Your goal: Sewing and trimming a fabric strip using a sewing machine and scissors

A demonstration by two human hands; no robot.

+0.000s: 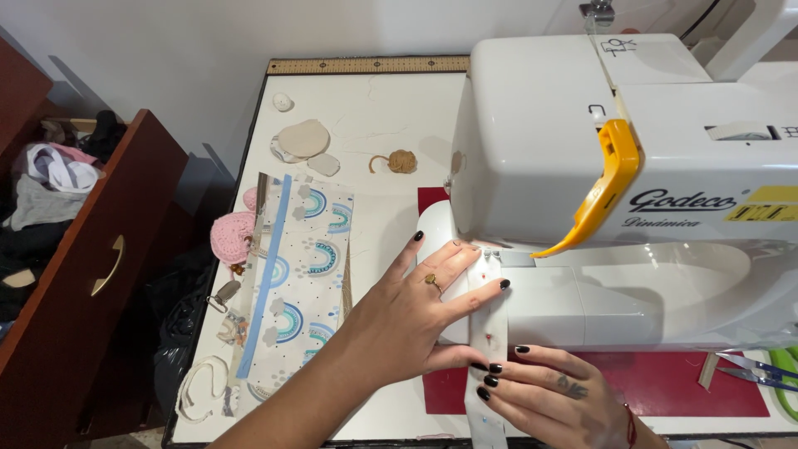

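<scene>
A white sewing machine with a yellow lever stands on the white table. A narrow white fabric strip with small coloured spots runs from under the presser foot toward the table's near edge. My left hand lies flat on the machine bed, fingers spread, pressing the strip just left of the needle. My right hand pinches the strip lower down, near the front edge. A dark red mat lies under the machine.
Rainbow-print fabric with a blue ribbon lies to the left, beside a pink crocheted round and metal clips. Flat beige discs and a twine ball sit farther back. An open wooden drawer holds clothes. Scissors lie at right.
</scene>
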